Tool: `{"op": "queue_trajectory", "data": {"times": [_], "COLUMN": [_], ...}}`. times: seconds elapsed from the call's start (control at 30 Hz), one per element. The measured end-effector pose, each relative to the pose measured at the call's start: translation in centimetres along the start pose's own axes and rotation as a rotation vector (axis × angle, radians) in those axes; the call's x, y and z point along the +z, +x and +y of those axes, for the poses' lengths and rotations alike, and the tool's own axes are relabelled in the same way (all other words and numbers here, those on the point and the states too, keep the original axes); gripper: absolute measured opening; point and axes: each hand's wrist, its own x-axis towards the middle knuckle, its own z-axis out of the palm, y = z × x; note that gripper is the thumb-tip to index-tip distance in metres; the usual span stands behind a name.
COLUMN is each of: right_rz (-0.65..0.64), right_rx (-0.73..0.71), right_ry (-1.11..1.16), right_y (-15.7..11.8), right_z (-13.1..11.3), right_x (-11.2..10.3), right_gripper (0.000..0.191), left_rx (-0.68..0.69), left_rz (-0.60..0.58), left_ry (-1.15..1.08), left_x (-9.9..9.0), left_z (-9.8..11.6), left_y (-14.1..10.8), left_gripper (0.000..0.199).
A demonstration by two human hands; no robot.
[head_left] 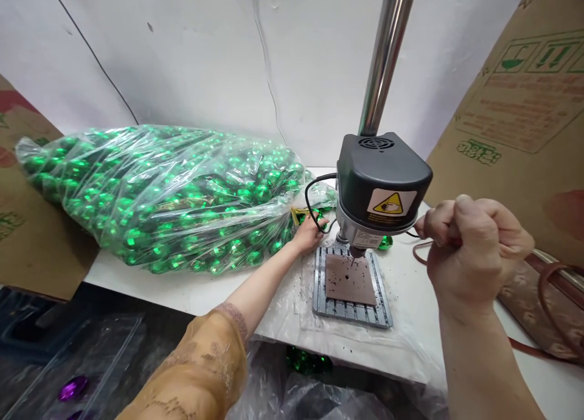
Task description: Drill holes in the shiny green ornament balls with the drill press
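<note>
My left hand [310, 232] reaches to the mouth of a clear plastic bag [182, 201] full of shiny green faceted balls. Its fingers are stretched out beside the green balls [319, 214] there, partly behind a black cable. My right hand [474, 243] is raised at the right of a small black bench drill press [383, 164], its fingers curled into a fist. Whatever lies inside that fist is hidden. Below the drill chuck [358, 251], a brown board [349, 280] with a hole in it and dark shavings lies on the slotted grey base [383, 310].
A single green ball [385, 242] sits behind the drill. Cardboard boxes [524, 122] stand at both sides. At right lies a patterned bag [542, 304] with brown straps. Plastic sheeting [328, 402] hangs below the table edge, and a purple ball [73, 388] is at lower left.
</note>
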Motion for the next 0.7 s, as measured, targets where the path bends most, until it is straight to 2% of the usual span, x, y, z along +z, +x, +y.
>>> {"op": "queue_trajectory", "data": {"times": [0.07, 0.13, 0.2, 0.27, 0.33, 0.4, 0.5, 0.63, 0.7], "right_rz": [0.001, -0.002, -0.005, -0.007, -0.003, -0.001, -0.004, -0.024, -0.026], "right_rx": [0.002, 0.0, -0.003, -0.01, -0.023, -0.038, -0.047, -0.059, -0.07], "right_ry": [0.003, 0.007, 0.01, 0.013, 0.018, 0.025, 0.038, 0.051, 0.054], "right_y": [0.0, 0.0, 0.0, 0.0, 0.1, 0.1, 0.2, 0.1, 0.1], "right_z": [0.1, 0.2, 0.3, 0.3, 0.3, 0.3, 0.5, 0.7, 0.7], "right_x": [0.0, 0.0, 0.0, 0.0, 0.0, 0.0, 0.0, -0.1, -0.1], "right_gripper": [0.042, 0.041, 0.04, 0.04, 0.041, 0.041, 0.041, 0.041, 0.04], "left_rx": [-0.05, -0.142, -0.286, -0.451, -0.568, -0.621, -0.67, -0.693, -0.694], "left_rz": [0.065, 0.199, 0.345, 0.415, 0.37, 0.25, 0.11, 0.067, 0.044], "left_ry": [-0.082, -0.259, -0.537, -0.89, -1.217, -1.401, -1.471, -1.488, -1.428], "left_x": [-0.4, -1.0, -1.5, -1.9, -2.3, -2.6, -2.8, -2.6, -2.3], "left_z": [0.3, 0.8, 1.7, 3.2, 4.9, 6.5, 8.0, 8.3, 8.2], "left_y": [-1.1, -2.9, -4.8, -6.6, -7.9, -8.5, -8.5, -8.2, -8.2], "left_gripper": [0.04, 0.036, 0.034, 0.042, 0.051, 0.054, 0.054, 0.049, 0.049]}}
